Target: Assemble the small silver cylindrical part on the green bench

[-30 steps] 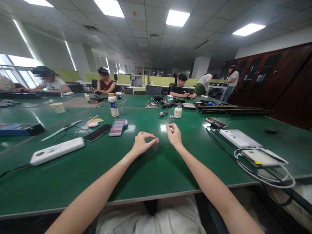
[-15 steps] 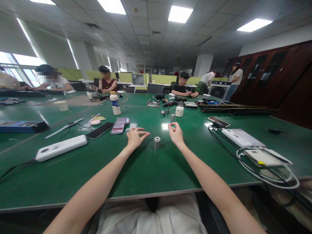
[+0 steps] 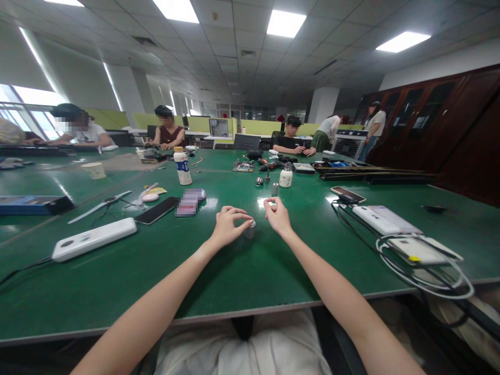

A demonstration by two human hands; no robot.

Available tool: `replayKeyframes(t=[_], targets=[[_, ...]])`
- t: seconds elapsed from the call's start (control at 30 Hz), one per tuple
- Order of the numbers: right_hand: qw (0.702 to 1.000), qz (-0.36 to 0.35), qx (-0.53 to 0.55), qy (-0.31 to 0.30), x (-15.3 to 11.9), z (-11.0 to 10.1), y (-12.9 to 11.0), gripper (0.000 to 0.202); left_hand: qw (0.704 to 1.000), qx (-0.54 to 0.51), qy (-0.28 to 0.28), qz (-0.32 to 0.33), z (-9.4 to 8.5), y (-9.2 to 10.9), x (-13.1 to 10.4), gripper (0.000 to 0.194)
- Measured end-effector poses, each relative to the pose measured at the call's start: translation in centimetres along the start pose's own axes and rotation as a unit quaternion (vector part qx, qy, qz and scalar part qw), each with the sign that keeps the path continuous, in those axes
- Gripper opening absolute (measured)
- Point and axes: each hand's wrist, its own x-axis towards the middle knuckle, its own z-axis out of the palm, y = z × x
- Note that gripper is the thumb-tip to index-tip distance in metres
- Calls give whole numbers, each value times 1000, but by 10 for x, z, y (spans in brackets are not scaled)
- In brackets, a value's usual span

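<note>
your left hand seems to be handling the upright metal cylinder, in from the near edge of the tabletop; whether it or your right hand clamps anything, i cannot tell. next calls for steady fingertips.

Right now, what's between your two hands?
In the head view, a small metal cylinder right at the left hand, then green table up to the right hand.

This is an office, shown by panel lights in the gridded ceiling along the top, yellow-green cubicle partitions across the upper middle, and dark wooden cabinets at upper right.
</note>
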Motion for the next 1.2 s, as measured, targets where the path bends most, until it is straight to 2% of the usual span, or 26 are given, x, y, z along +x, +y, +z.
replayKeyframes(t=[0.07, 0.13, 0.2, 0.27, 0.33, 0.47, 0.53, 0.67, 0.73, 0.83, 0.93, 1.0, 1.13, 1.2], targets=[[998, 15, 44, -35, 0, 2, -2, 31, 1000, -18, -21, -12, 1, -1, -1, 47], [991, 29, 91, -94, 0, 4, -4, 37, 998, -41, -55, -10, 3, -3, -3, 66], [980, 33, 116, -156, -1, 6, -6, 41, 995, -58, -77, -4, 6, -7, -3, 67], [975, 29, 114, -187, -3, 6, -8, 42, 994, -71, -82, -4, 10, -9, -4, 58], [981, 21, 96, -169, -2, 4, -8, 43, 993, -79, -83, -4, 11, -11, -4, 51], [992, 15, 83, -94, -1, -1, -9, 42, 994, -75, -79, 6, 11, -11, -4, 46], [990, 12, 89, -108, -3, -1, -9, 39, 994, -71, -79, 8, 10, -12, -3, 46], [980, -26, 76, -183, -12, 7, -12, 40, 995, -62, -78, 12, 10, -13, -3, 45], [979, -41, 69, -187, -13, 9, -12, 35, 995, -57, -79, 14, 10, -13, -3, 45], [987, -31, 81, -137, -6, 7, -7, 34, 995, -62, -81, 9, 10, -11, -3, 46], [993, -4, 85, -81, 7, -2, 8, 39, 993, -78, -83, 5, 10, -10, -3, 46], [994, 16, 50, -100, 13, -9, 24, 35, 993, -81, -83, 9, 10, -10, -3, 45], [981, 33, -40, -185, 16, -16, 50, 23, 994, -70, -86, 19, 9, -11, -3, 43], [982, 28, -46, -183, 16, -15, 53, 22, 994, -69, -85, 21, 9, -11, -3, 43]])
